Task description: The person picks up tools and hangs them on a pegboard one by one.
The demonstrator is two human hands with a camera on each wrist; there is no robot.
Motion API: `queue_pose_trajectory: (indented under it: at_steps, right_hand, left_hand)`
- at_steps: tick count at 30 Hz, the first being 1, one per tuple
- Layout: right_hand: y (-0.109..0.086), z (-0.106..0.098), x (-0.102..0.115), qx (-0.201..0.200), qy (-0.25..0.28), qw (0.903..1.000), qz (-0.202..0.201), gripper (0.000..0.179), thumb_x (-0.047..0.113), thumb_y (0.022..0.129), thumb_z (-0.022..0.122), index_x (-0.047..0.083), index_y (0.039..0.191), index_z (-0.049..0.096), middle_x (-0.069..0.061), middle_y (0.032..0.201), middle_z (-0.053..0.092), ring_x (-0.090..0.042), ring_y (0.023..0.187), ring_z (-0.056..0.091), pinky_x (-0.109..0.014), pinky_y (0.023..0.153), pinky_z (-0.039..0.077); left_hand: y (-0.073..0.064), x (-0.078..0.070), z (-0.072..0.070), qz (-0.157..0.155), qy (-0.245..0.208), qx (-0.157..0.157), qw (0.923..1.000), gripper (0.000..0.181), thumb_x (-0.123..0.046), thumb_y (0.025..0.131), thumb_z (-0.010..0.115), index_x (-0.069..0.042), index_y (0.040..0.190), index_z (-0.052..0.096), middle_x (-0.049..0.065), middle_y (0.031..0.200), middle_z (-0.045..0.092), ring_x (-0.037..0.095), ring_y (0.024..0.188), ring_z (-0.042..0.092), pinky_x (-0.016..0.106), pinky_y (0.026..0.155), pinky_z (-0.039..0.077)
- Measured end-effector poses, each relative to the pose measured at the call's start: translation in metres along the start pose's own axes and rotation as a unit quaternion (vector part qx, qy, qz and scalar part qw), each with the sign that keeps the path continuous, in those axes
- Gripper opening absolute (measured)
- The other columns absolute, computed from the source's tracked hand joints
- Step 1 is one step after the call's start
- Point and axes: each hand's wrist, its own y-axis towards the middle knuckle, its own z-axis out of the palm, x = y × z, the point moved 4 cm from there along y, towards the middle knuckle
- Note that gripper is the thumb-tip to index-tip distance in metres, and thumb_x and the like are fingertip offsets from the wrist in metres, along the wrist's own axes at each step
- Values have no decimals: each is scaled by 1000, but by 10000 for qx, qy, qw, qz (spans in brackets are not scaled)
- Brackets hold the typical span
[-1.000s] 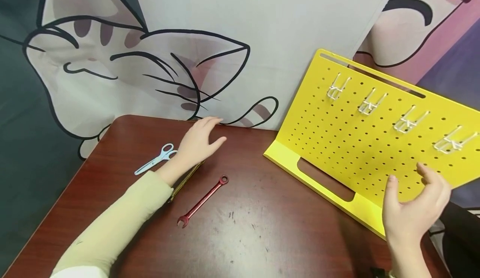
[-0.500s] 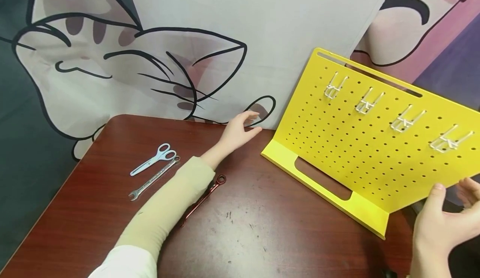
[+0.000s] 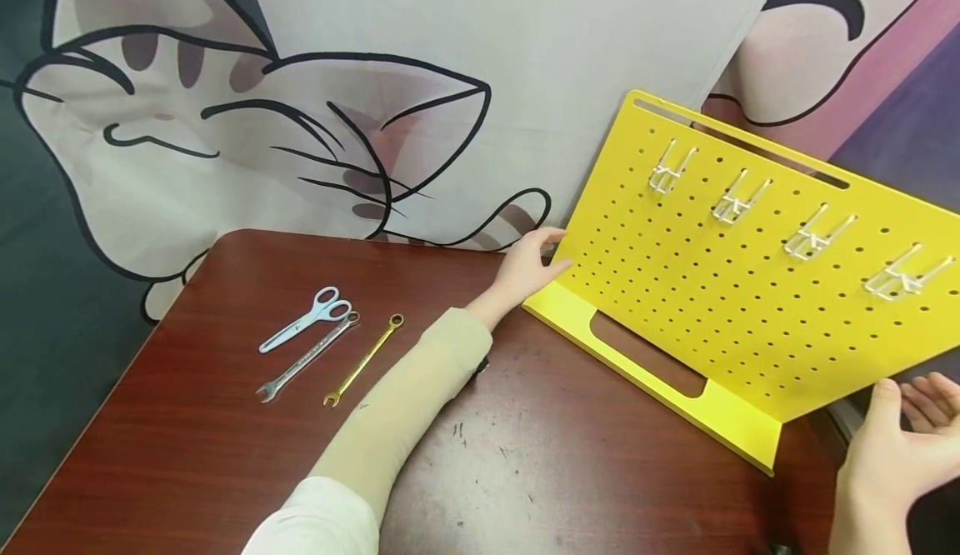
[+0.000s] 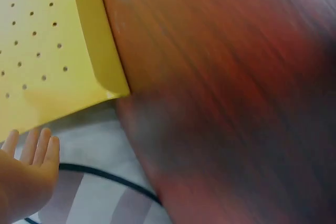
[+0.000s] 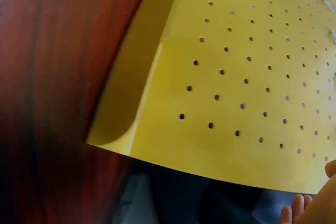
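A yellow pegboard (image 3: 675,272) with a bent foot stands at the right of the table, white wire hooks (image 3: 738,198) along its upper part. My left hand (image 3: 527,270) is at the board's left edge, thumb before the face and fingers by the rim; whether it touches is unclear. In the left wrist view its fingers (image 4: 39,148) look straight, close to the edge. Beside the board's right edge is my right hand (image 3: 896,459), thumb raised, fingers loosely bent, nothing held. In the right wrist view that hand (image 5: 315,205) sits just off the edge.
Light blue scissors (image 3: 309,319), a silver wrench (image 3: 307,359) and a gold wrench (image 3: 363,361) lie on the table (image 3: 187,422) at left. A cat-printed cloth (image 3: 390,22) hangs behind the table's back edge. My left forearm crosses the table's middle.
My left hand has moved right from above the tools to the pegboard's left edge, uncovering the silver and gold wrenches. The forearm now hides a red wrench. My right hand has shifted right and lower.
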Motion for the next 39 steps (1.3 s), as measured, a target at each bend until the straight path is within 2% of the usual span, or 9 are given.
queue_pose_trajectory:
  at_steps: [6, 11, 15, 22, 26, 30, 35, 39]
  right_hand:
    - [11, 5, -23, 115, 827, 9957, 403, 38, -4, 95, 63, 13, 129, 63, 6, 112, 56, -1, 100, 56, -11, 91, 48]
    - [15, 7, -31, 98, 972, 9938, 522, 33, -5, 93, 65, 16, 118, 66, 5, 108, 59, -1, 93, 58, -8, 84, 49]
    - [18, 9, -35, 135, 952, 9935, 614, 30, -5, 93, 66, 22, 106, 67, 6, 100, 60, -1, 89, 57, -7, 82, 48]
    - [26, 12, -44, 162, 800, 9948, 608, 35, -6, 91, 68, 29, 88, 71, 8, 89, 61, 0, 81, 57, -5, 76, 49]
    - [29, 12, -49, 106, 601, 9965, 577, 38, -6, 91, 69, 31, 87, 73, 10, 89, 63, 1, 80, 59, -5, 76, 49]
    - [30, 13, -49, 118, 507, 9971, 552, 36, -6, 91, 70, 29, 89, 76, 12, 87, 64, 3, 79, 59, -4, 76, 50]
    - [31, 19, -49, 241, 853, 9939, 663, 30, -8, 89, 74, 21, 93, 81, 14, 80, 68, 2, 76, 62, -5, 75, 51]
    - [29, 27, -47, 405, 965, 9923, 668, 29, -9, 87, 75, 19, 92, 81, 15, 77, 70, 1, 75, 63, -7, 76, 52]
  left_hand:
    - [6, 2, 9, -347, -346, -302, 9983, 49, -22, 102, 74, -11, 147, 59, 8, 148, 64, 24, 135, 64, 36, 113, 53]
    - [11, 4, 11, -458, -637, -496, 9957, 44, -20, 102, 74, -10, 142, 61, 8, 142, 69, 23, 130, 67, 31, 110, 54]
    - [14, 6, 11, -490, -636, -438, 9958, 45, -20, 102, 74, -10, 144, 61, 9, 141, 69, 24, 130, 67, 30, 109, 54]
    - [15, 4, 12, -554, -518, -203, 9969, 49, -20, 103, 72, -7, 149, 57, 13, 145, 66, 26, 133, 65, 37, 112, 54]
    - [14, 3, 12, -614, -278, -204, 9975, 47, -21, 103, 72, -6, 146, 59, 11, 141, 68, 25, 129, 67, 36, 109, 55]
    - [12, 3, 8, -669, -123, -371, 9970, 40, -21, 103, 72, -6, 140, 65, 10, 135, 72, 24, 121, 70, 34, 103, 58]
    - [8, 7, -3, -705, -98, -659, 9953, 29, -17, 103, 72, -3, 128, 70, 12, 124, 76, 26, 113, 73, 35, 99, 59]
    - [6, 12, -13, -691, -11, -813, 9943, 23, -18, 101, 75, -2, 119, 74, 13, 115, 79, 26, 106, 75, 35, 96, 60]
